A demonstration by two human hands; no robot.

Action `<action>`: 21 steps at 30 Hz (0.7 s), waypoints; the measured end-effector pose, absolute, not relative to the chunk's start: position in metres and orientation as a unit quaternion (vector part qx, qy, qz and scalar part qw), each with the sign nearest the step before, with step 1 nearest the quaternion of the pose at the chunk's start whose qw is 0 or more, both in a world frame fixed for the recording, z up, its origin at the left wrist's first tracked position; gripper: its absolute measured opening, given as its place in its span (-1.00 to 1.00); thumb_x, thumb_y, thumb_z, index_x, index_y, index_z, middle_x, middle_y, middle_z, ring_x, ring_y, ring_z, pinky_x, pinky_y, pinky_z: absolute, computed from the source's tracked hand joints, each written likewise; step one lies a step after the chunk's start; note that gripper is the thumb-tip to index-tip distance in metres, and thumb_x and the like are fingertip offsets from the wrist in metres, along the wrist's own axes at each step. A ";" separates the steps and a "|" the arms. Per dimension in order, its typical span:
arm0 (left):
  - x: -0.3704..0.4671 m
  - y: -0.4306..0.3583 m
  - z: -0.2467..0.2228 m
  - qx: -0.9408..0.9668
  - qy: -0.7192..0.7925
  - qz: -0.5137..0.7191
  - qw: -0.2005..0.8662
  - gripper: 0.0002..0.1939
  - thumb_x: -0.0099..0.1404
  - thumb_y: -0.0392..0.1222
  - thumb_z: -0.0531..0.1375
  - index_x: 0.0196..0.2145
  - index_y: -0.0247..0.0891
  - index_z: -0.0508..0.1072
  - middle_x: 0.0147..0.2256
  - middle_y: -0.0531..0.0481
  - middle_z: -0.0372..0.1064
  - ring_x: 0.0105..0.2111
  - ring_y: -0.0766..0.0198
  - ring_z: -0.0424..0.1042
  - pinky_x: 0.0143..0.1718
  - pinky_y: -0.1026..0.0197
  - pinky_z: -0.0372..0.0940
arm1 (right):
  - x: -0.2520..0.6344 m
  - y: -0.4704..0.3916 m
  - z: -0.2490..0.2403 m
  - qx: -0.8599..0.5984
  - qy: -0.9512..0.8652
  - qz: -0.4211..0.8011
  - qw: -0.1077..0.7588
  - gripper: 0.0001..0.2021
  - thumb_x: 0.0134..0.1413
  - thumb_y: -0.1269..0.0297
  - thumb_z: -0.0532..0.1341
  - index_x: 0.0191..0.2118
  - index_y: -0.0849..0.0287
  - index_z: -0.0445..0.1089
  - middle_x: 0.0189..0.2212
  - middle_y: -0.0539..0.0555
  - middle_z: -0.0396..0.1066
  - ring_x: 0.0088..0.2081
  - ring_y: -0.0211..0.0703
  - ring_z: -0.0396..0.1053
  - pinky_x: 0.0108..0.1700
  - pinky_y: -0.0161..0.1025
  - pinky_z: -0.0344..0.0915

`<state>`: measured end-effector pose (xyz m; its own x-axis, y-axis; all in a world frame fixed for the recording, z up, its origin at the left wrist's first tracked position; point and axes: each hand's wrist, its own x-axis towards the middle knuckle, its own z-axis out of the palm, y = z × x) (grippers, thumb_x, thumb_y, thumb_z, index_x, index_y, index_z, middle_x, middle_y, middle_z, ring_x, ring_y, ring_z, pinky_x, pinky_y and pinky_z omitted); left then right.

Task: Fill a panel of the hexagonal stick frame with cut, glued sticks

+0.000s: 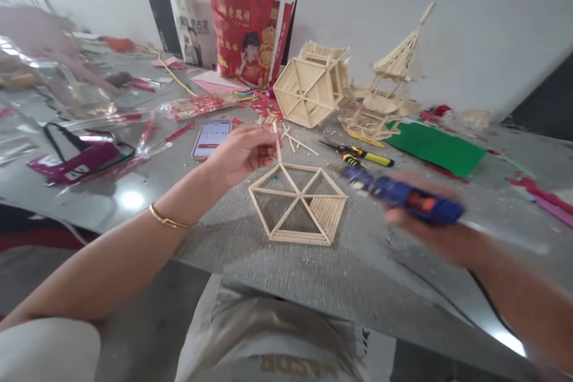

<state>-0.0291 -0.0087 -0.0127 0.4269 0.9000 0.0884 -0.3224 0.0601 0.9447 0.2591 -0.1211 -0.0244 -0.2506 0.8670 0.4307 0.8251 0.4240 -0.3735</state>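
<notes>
Pinches a thin wooden stick (278, 144) in the left hand (244, 154), right at the far-left corner of a hexagonal stick frame (299, 196) lying flat on the grey table (349, 265); impossible to say whether touching. Grasps a blue glue gun (400, 192), motion-blurred, in the right hand (432, 235), nozzle toward the frame. Has parallel sticks (330, 215) in the frame's right section; farther out, a phone (210, 137), pliers (373, 157) and a larger stick structure (303, 96).

The stick frame (299, 196) lies on the table (358, 268) — phone (211, 136) behind left, pliers (367, 156) behind right; farther back, bags (244, 33) stand left of two stick models (303, 97).
</notes>
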 end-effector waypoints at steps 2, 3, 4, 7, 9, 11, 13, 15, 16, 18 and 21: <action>-0.033 -0.006 -0.018 0.488 0.286 0.468 0.679 -0.92 0.08 -0.36 0.17 -0.55 -0.36 0.37 -0.58 0.05 0.31 -0.63 0.49 0.29 -0.66 0.45 0.20 | 0.234 -0.126 -0.030 -0.453 -0.841 0.142 0.260 -0.58 0.02 -0.21 0.10 -0.38 0.08 0.27 -0.42 0.01 0.33 -0.42 -0.19 0.29 -0.39 -0.24 0.24; -0.034 -0.005 -0.018 0.482 0.286 0.471 0.681 -0.91 0.08 -0.37 0.17 -0.55 -0.36 0.37 -0.58 0.05 0.31 -0.63 0.50 0.28 -0.66 0.45 0.19 | 0.228 -0.128 -0.033 -0.420 -0.854 0.188 0.243 -0.60 0.03 -0.18 0.12 -0.37 0.09 0.25 -0.40 0.01 0.32 -0.41 -0.20 0.28 -0.39 -0.25 0.22; -0.034 -0.004 -0.018 0.480 0.284 0.471 0.683 -0.91 0.09 -0.37 0.16 -0.55 -0.36 0.38 -0.58 0.04 0.31 -0.63 0.50 0.28 -0.66 0.45 0.19 | 0.224 -0.130 -0.036 -0.395 -0.859 0.230 0.232 -0.61 0.04 -0.16 0.13 -0.37 0.10 0.24 -0.40 0.01 0.30 -0.41 -0.21 0.26 -0.40 -0.26 0.19; -0.032 -0.007 -0.016 0.479 0.282 0.466 0.688 -0.91 0.09 -0.37 0.17 -0.55 -0.35 0.38 -0.60 0.04 0.30 -0.64 0.49 0.27 -0.66 0.45 0.18 | 0.223 -0.135 -0.039 -0.389 -0.847 0.297 0.207 -0.60 0.05 -0.16 0.13 -0.40 0.11 0.21 -0.46 -0.02 0.23 -0.46 -0.25 0.17 -0.45 -0.27 0.09; -0.029 -0.011 -0.014 0.478 0.289 0.465 0.687 -0.90 0.10 -0.37 0.17 -0.56 -0.35 0.38 -0.61 0.04 0.30 -0.64 0.48 0.27 -0.66 0.44 0.19 | 0.222 -0.137 -0.039 -0.416 -0.831 0.319 0.187 -0.59 0.05 -0.18 0.11 -0.42 0.12 0.20 -0.50 -0.04 0.17 -0.49 -0.26 0.11 -0.47 -0.27 0.05; -0.028 -0.012 -0.014 0.480 0.290 0.468 0.683 -0.88 0.11 -0.37 0.16 -0.56 -0.34 0.38 -0.61 0.03 0.31 -0.64 0.48 0.27 -0.65 0.43 0.19 | 0.219 -0.138 -0.038 -0.441 -0.818 0.329 0.168 -0.58 0.06 -0.18 0.10 -0.44 0.12 0.19 -0.52 -0.05 0.14 -0.50 -0.27 0.09 -0.48 -0.28 0.03; -0.028 -0.012 -0.014 0.481 0.287 0.472 0.681 -0.87 0.11 -0.38 0.15 -0.57 -0.35 0.38 -0.61 0.03 0.31 -0.64 0.47 0.27 -0.65 0.42 0.18 | 0.216 -0.139 -0.039 -0.456 -0.811 0.331 0.156 -0.58 0.06 -0.17 0.10 -0.47 0.13 0.18 -0.55 -0.05 0.13 -0.51 -0.28 0.09 -0.50 -0.29 0.02; -0.029 -0.011 -0.014 0.481 0.284 0.475 0.681 -0.87 0.11 -0.39 0.15 -0.58 -0.35 0.37 -0.62 0.03 0.30 -0.65 0.48 0.27 -0.65 0.42 0.18 | 0.214 -0.139 -0.040 -0.472 -0.806 0.324 0.151 -0.58 0.07 -0.16 0.10 -0.48 0.13 0.18 -0.56 -0.05 0.14 -0.52 -0.28 0.10 -0.51 -0.29 0.02; -0.029 -0.011 -0.015 0.480 0.283 0.475 0.681 -0.86 0.11 -0.39 0.16 -0.58 -0.35 0.37 -0.62 0.03 0.30 -0.65 0.48 0.27 -0.65 0.42 0.18 | 0.213 -0.139 -0.041 -0.480 -0.803 0.319 0.151 -0.58 0.07 -0.16 0.10 -0.48 0.13 0.19 -0.56 -0.06 0.14 -0.52 -0.28 0.10 -0.52 -0.30 0.02; -0.030 -0.010 -0.016 0.480 0.283 0.472 0.684 -0.87 0.11 -0.39 0.16 -0.58 -0.35 0.37 -0.61 0.03 0.30 -0.65 0.48 0.27 -0.65 0.42 0.18 | 0.213 -0.139 -0.043 -0.491 -0.798 0.312 0.153 -0.58 0.06 -0.16 0.11 -0.48 0.13 0.20 -0.57 -0.06 0.15 -0.53 -0.28 0.10 -0.52 -0.30 0.03; -0.029 -0.010 -0.018 0.482 0.279 0.462 0.690 -0.88 0.12 -0.37 0.16 -0.56 -0.36 0.39 -0.60 0.02 0.32 -0.64 0.48 0.28 -0.64 0.43 0.19 | 0.212 -0.138 -0.043 -0.494 -0.796 0.316 0.152 -0.58 0.05 -0.16 0.12 -0.49 0.13 0.20 -0.58 -0.06 0.16 -0.54 -0.29 0.11 -0.53 -0.31 0.04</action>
<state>-0.0291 -0.0096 -0.0177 0.4177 0.9066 0.0597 -0.3686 0.1090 0.9232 0.2117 -0.1385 -0.0433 -0.4663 0.8818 -0.0710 0.6899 0.3123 -0.6531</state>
